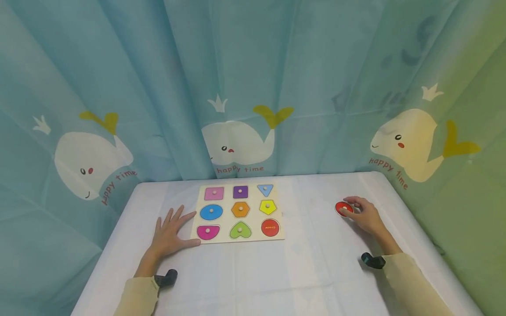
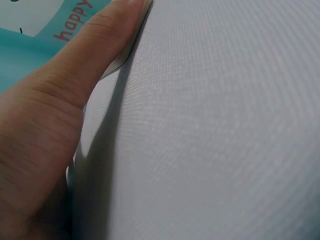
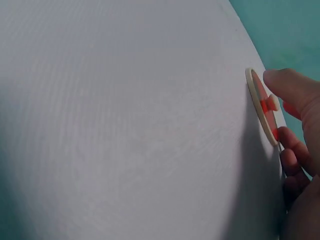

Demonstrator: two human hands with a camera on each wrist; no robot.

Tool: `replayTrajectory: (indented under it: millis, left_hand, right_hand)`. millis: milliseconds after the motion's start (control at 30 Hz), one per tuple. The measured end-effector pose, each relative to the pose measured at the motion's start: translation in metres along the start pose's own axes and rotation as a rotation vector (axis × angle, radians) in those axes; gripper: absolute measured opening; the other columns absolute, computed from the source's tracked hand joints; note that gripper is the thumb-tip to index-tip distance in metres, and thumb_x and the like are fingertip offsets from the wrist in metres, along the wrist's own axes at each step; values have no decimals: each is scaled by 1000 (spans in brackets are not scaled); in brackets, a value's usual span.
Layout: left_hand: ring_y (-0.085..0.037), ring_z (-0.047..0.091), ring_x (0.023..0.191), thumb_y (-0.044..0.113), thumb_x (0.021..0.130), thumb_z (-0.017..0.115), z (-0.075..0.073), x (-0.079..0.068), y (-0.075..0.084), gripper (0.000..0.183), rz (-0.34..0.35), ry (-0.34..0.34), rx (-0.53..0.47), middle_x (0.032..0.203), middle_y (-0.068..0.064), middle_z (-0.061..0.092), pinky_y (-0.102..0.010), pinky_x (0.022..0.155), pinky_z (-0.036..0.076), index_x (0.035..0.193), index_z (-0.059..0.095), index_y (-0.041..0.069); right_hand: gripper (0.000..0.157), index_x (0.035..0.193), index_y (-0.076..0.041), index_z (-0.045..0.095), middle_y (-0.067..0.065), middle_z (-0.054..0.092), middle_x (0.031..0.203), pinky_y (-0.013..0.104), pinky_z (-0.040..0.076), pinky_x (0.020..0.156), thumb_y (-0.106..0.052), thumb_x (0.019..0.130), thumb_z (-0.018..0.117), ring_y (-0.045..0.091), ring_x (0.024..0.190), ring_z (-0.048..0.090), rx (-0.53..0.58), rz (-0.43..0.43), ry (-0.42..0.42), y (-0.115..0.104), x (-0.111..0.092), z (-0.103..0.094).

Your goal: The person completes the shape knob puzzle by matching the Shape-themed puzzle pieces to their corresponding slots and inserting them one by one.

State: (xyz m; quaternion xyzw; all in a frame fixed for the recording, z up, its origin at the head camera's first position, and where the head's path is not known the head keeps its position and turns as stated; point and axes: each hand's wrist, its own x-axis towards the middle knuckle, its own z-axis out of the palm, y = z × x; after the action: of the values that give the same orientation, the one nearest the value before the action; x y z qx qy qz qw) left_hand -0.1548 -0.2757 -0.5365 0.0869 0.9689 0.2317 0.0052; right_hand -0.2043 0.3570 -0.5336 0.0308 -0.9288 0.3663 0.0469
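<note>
A red circle puzzle piece (image 1: 338, 209) with a small knob is at the right side of the table. My right hand (image 1: 365, 216) has its thumb and fingers curled about this piece, close to the knob; the right wrist view shows the piece's pale wooden edge (image 3: 259, 111). Whether it touches the cloth is hard to tell. On the left, my left hand (image 1: 168, 235) is spread, with fingertip and thumb touching the left edge of a white puzzle board (image 1: 225, 221). Its red circular recess (image 1: 270, 228) lies bare, lettered, at the near right corner.
Several knobbed shapes sit in the board, among them a blue oval (image 1: 205, 213), a green heart (image 1: 240, 235) and a yellow pentagon (image 1: 268, 212). White cloth (image 1: 308, 263) covers the table. Behind it hangs a blue curtain (image 1: 316, 87) with printed whales.
</note>
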Motion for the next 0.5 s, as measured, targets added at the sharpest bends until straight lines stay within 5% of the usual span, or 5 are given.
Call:
replayTrajectory:
  millis: [500]
  left_hand:
    - [-54,7,152,61,70,85,-4,-1,2,99,-13,-12,-1,166,-24,24,-79,114,-2,153,50,19]
  right_hand:
    - [22,112,1,71,26,59,126,66,41,107,-12,94,75,45,122,52,32,22,3,3,-1,-1]
